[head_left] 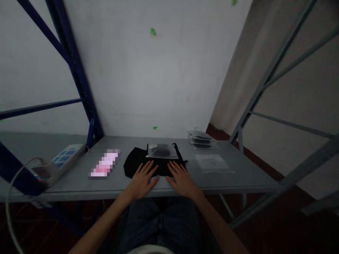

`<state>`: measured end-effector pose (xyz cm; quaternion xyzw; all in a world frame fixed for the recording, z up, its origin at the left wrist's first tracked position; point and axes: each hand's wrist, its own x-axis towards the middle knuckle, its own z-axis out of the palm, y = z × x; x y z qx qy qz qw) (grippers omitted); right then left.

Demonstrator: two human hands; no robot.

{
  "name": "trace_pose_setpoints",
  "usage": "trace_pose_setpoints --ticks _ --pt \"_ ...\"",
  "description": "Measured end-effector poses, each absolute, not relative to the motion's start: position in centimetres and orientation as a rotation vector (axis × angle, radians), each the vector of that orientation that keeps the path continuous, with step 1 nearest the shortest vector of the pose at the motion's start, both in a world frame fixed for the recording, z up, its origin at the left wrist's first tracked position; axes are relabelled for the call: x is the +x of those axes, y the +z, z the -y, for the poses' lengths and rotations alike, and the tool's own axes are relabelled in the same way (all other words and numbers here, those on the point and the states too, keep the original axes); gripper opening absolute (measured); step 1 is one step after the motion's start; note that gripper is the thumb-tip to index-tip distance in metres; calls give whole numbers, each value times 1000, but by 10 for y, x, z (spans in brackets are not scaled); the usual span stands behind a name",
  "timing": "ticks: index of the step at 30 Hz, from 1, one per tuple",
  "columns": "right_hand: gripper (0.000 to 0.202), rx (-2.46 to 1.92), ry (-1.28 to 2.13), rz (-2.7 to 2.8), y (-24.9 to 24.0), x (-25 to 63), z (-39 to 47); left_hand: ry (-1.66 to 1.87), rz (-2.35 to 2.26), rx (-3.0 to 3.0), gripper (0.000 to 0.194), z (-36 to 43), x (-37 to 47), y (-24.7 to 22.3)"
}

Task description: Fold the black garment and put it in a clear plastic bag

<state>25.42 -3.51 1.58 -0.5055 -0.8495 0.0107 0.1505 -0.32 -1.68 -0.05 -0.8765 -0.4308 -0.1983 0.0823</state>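
Note:
Both palms face down near the front of the grey table (169, 182). My left hand (141, 181) lies flat with its fingers spread, the fingertips on a black cloth item (135, 160). Also flat and spread, my right hand (182, 180) rests its fingertips on the right part of the same black item. Just beyond my fingers, a clear plastic bag (162, 151) with something dark inside lies on top of the black cloth. What kind of item the black cloth is, I cannot tell. Neither hand grips anything.
Several bagged dark items (202, 140) are stacked at the back right. A flat clear bag (212, 163) lies in front of them. On the left are a pixelated bright object (104, 164) and a white box (66, 158) with blue labels. Blue rack posts (76, 70) and grey rails (246, 116) flank the table.

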Motion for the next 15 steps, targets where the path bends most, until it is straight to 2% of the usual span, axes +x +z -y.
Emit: trace_pose_setpoints --ticks 15 --pt "67 -1442 54 2428 15 256 35 -599 1273 -2626 60 16 -4 0"
